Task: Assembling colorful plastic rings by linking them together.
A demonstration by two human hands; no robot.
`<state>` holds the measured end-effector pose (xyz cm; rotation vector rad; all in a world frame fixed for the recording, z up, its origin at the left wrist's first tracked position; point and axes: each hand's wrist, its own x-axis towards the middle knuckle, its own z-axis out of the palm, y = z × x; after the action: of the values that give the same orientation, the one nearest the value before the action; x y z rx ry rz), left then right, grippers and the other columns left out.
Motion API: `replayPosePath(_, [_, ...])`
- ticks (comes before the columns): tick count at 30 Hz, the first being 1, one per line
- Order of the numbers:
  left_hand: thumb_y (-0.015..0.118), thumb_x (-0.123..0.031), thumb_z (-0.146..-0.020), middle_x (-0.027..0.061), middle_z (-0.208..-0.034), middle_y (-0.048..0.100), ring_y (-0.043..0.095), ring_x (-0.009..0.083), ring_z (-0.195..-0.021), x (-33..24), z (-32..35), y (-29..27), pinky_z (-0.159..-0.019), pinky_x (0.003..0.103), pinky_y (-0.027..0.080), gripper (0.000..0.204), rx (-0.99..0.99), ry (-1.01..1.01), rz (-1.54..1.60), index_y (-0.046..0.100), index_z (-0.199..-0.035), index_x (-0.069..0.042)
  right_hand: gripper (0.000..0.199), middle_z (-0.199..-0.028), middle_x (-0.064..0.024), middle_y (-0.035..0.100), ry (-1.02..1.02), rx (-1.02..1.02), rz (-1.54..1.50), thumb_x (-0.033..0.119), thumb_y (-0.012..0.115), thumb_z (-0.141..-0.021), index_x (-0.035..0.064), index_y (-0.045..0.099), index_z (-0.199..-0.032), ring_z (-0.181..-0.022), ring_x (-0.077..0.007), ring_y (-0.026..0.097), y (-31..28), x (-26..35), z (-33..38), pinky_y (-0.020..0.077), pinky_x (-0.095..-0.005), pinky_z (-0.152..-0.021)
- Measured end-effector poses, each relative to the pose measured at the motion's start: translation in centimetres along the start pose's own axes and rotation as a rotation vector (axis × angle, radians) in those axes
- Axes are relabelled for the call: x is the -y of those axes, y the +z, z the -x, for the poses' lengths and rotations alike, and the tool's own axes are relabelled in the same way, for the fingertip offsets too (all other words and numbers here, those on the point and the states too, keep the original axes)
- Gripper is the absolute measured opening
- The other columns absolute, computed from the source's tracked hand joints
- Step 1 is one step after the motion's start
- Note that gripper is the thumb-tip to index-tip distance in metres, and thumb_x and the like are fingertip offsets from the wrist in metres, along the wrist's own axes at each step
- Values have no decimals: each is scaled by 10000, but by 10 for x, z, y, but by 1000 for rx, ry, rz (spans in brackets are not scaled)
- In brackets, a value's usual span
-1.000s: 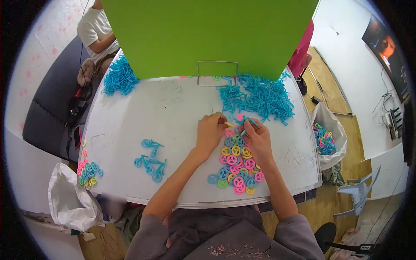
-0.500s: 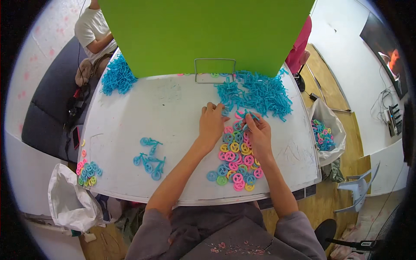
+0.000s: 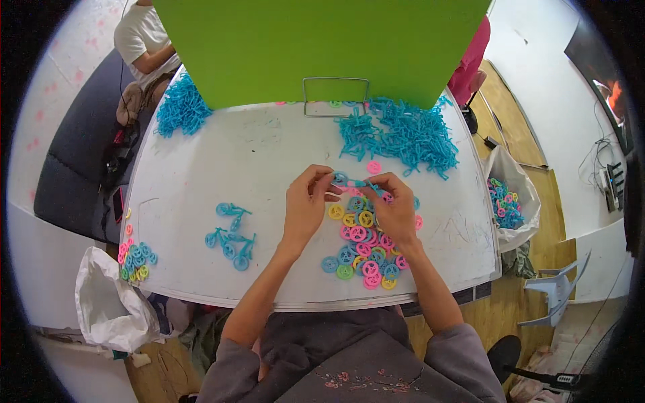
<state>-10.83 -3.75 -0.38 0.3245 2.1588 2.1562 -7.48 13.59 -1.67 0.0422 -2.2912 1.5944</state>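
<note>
Centrally, left hand (image 3: 306,208) and right hand (image 3: 396,209) pinch blue piece (image 3: 351,181) — table (image 3: 222,158) edges far.

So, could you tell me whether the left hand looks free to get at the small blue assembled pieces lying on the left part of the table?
Probably not straight away: the left hand is pinching a blue piece together with the right hand. The table between it and the assembled pieces looks open.

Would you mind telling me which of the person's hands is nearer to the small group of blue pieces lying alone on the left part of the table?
Left. The left hand lies just right of the blue pieces; the right hand is farther right, above the coloured wheels.
</note>
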Motion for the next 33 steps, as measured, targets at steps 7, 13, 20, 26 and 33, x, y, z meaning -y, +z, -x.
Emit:
replayPosePath(7, [548, -58, -928, 95, -951, 651, 651, 162, -816, 2, 11, 0, -722, 288, 568, 195, 8, 44, 38, 614, -1094, 23, 171, -834, -94, 653, -49, 20, 22, 82, 739, -766, 19, 645, -894, -771, -197, 620, 7, 10, 6, 475, -312, -697])
replayPosePath(13, [588, -24, -882, 102, -972, 663, 645, 152, -820, 7, 7, -12, -729, 285, 568, 181, 17, -20, -17, 632, -1050, 29, 149, -851, -76, 668, -34, 54, 121, 33, 717, -775, 8, 651, -906, -823, -153, 631, 5, 14, 8, 482, -282, -738])
replayPosePath(20, [549, -56, -923, 95, -908, 612, 629, 154, -815, 4, 9, -5, -711, 308, 589, 99, 4, -152, 106, 542, -958, 36, 193, -842, -98, 658, -135, 64, 125, 22, 738, -723, 21, 651, -895, -787, -225, 630, 8, 9, 9, 486, -321, -705])
replayPosePath(26, [468, 8, -938, 123, -883, 605, 654, 186, -770, 16, 11, -3, -668, 319, 587, 15, 13, -110, -38, 472, -943, 22, 207, -845, -126, 658, -189, 77, 136, -3, 737, -688, 29, 650, -873, -782, -295, 636, 12, 1, 10, 498, -364, -681])
replayPosePath(33, [460, 62, -909, 140, -801, 625, 666, 202, -746, 13, 17, 2, -647, 323, 535, 64, -48, 90, -224, 469, -957, 21, 130, -809, -59, 654, 1, 183, 94, -17, 692, -771, 2, 622, -879, -785, -137, 617, 9, 14, 11, 479, -271, -694])
